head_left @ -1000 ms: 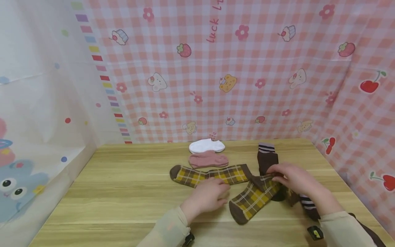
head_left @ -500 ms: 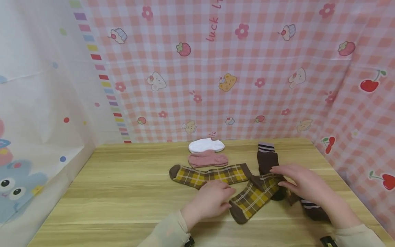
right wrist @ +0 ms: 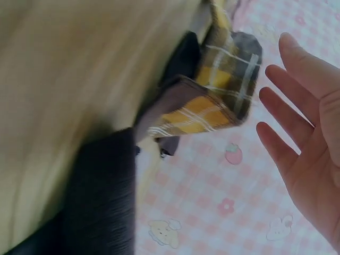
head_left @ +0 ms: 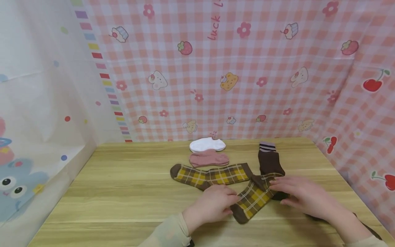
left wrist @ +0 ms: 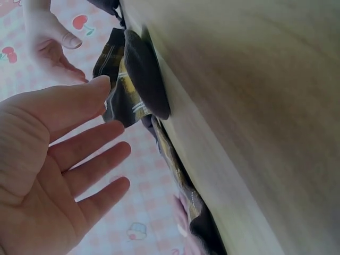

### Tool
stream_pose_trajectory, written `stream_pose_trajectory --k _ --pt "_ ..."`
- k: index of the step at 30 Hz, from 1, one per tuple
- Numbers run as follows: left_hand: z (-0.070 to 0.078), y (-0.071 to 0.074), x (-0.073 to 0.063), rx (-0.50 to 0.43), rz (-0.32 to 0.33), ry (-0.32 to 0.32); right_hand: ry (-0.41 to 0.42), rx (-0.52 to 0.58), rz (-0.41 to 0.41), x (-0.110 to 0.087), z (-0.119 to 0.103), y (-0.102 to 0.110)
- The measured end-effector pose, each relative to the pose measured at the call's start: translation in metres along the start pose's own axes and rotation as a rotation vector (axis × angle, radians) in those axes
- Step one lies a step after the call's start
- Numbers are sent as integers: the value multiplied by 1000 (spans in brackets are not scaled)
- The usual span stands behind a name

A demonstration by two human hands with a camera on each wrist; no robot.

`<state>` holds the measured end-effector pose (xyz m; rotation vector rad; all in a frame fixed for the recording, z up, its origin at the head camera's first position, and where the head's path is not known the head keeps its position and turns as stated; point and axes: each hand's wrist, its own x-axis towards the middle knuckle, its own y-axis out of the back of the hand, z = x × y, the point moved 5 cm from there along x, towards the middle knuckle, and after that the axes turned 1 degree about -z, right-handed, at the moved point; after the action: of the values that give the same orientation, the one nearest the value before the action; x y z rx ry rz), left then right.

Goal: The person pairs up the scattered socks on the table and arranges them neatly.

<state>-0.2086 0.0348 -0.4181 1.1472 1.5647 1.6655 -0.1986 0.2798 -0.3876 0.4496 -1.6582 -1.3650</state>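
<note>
In the head view, a brown and yellow plaid sock (head_left: 257, 197) lies slantwise on the table, its dark toe toward the person. My left hand (head_left: 213, 204) is beside that toe, fingers loosely extended; the left wrist view has the thumb (left wrist: 90, 95) overlapping the plaid fabric. Over the sock's cuff end hovers my right hand (head_left: 303, 195), its fingers spread with nothing pinched in the right wrist view. A matching plaid sock (head_left: 228, 175) lies flat behind the left hand. The dark brown sock (head_left: 269, 161) with a striped cuff is partly covered by the nearer plaid sock.
A pink sock (head_left: 208, 159) and a white sock (head_left: 206, 145) lie side by side near the back edge of the wooden table (head_left: 123, 192). Another dark sock (right wrist: 103, 191) shows near the right hand, partly hidden by the forearm in the head view. Patterned cloth (head_left: 185, 85) hangs behind.
My left hand has moved right, up to the plaid sock's toe. The right hand has loosened its fingers from the cuff end and shifted slightly right and toward the person.
</note>
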Motion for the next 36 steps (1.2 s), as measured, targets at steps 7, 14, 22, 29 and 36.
stream_pose_trajectory --k 7,14,22,29,36 --pt "10 -1 0 25 -10 -93 83 -64 -66 -9 -4 -11" --pt "17 -2 4 112 -55 -133 150 -143 -81 -17 -4 -17" --pt "22 -3 8 104 -106 -162 167 -204 -140 -21 -2 -24" --pt "23 -7 12 75 -96 -178 187 -202 -57 -17 -2 -24" --pt "24 -11 14 39 -139 -151 196 -264 -53 -17 0 -25"
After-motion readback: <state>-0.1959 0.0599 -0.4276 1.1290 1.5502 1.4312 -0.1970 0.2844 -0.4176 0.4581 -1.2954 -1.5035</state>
